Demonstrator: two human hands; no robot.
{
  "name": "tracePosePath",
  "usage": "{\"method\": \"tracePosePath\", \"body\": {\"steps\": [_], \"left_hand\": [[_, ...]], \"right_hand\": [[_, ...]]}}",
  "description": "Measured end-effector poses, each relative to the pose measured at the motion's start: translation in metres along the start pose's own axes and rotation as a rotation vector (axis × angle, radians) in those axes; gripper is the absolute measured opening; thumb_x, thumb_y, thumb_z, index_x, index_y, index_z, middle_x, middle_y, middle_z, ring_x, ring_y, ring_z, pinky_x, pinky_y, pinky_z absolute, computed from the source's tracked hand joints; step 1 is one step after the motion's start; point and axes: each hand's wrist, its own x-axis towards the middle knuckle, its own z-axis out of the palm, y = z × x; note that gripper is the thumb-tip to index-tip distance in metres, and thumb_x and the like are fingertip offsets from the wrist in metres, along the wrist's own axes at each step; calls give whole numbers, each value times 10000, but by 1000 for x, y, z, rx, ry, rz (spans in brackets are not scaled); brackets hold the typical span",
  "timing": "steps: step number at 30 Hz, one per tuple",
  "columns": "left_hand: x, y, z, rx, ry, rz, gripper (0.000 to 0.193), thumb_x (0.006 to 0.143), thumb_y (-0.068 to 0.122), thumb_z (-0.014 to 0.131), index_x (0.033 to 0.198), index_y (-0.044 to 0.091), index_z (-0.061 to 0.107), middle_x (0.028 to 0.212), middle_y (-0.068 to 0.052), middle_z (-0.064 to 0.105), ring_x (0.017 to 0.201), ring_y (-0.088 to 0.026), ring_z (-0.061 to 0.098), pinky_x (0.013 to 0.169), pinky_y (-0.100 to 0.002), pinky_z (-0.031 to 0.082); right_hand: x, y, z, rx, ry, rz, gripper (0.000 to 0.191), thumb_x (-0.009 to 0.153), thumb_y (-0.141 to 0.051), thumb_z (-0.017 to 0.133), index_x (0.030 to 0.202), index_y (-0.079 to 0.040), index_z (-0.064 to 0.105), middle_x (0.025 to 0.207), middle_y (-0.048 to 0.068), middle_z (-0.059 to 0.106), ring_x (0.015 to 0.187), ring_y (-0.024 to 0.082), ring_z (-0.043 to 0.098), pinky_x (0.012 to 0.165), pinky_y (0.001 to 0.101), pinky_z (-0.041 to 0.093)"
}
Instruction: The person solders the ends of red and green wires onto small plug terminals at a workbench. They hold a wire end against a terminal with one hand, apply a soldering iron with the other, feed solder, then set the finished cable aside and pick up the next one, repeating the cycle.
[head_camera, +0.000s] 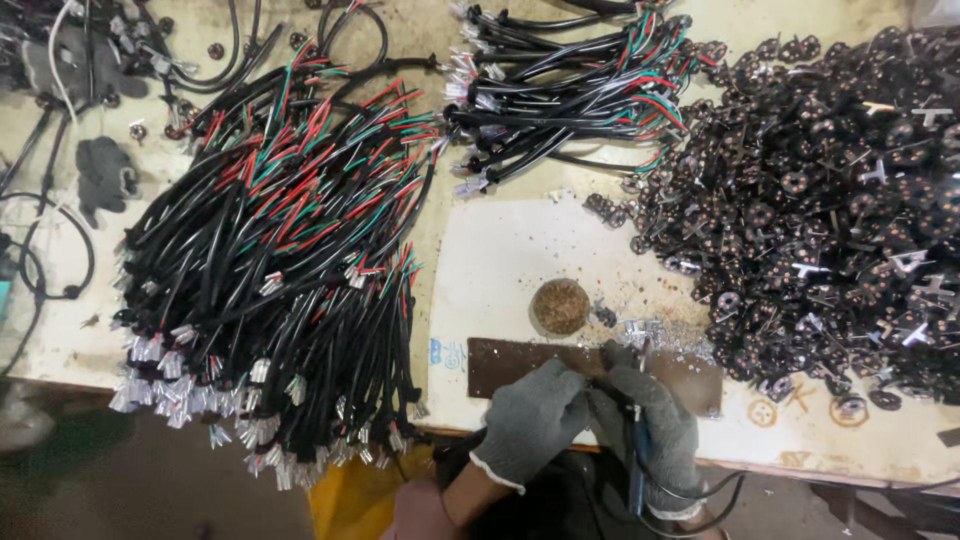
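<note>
Gripping a blue-handled tool (637, 455), the gloved right hand (650, 425) meets the curled left hand (530, 420) (contents hidden) over a brown plate (500, 365); crowding cables (270, 270) could snag.

The workpiece stays hidden between both gloved hands' fingers (600, 385).

Grey gloves (535, 420), blk cables (270, 270) w/ red/green wires
</note>
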Motion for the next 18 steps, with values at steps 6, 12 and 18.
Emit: {"method": "tracePosePath", "body": {"steps": [6,12,18], "left_hand": [[-11,-16,14,-13,44,74,182,897,189,715,1050,107,662,957,-115,626,834,-327,663,656,-437,533],[-25,-33,28,26,6,13,169,909,180,740,1035,130,639,997,-72,614,885,-274,675,669,-394,536],[-12,-28,22,34,-36,-4,187,848,165,740,1001,154,633,976,-55,608,859,-269,665,658,-401,540]], "right_hand": [[-13,16,-18,-515,-108,-322,363,942,72,746,1265,-21,610,1299,154,689,1191,269,681,1011,368,576],[-11,21,-22,-819,-141,-370,336,971,-10,819,1218,-27,592,1198,135,718,1111,259,727,933,356,580],[-25,-8,-22,-282,-118,-70,306,1010,-218,665,1192,-11,531,1152,148,703,1011,197,710,885,316,575]]}}
